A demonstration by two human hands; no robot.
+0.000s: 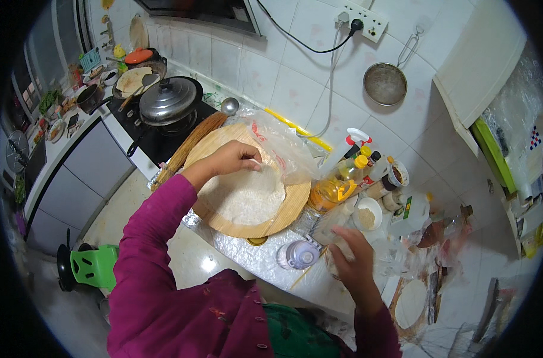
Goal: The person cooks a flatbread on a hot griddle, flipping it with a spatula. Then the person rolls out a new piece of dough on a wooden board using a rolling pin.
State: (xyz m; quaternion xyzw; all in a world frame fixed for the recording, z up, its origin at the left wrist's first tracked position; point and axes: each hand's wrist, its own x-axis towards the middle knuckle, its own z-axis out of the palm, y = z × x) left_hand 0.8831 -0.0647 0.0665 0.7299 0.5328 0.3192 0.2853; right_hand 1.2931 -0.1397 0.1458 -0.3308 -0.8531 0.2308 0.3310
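Note:
A thin, round, flour-dusted dough sheet (244,203) lies on a round wooden board (293,208). My left hand (235,159) reaches over the board, and its thumb and fingers are pinched together on the sheet's far edge. To the right, my right hand (355,264) hangs above the counter with thumb and fingers apart and nothing visible in them. Just behind those fingers is a round container (336,259), partly hidden. A lilac-lidded bottle (301,255) stands between the board and my right hand. Beyond it, a white bowl (368,214) holds a pale powder.
A lidded pan (170,102) sits on the black cooktop (150,145), with a straw brush (191,141) alongside. A clear plastic bag (284,143) overlaps the board's far edge. An oil bottle (338,183) and several condiments crowd the right. Another dough round (411,304) lies lower right.

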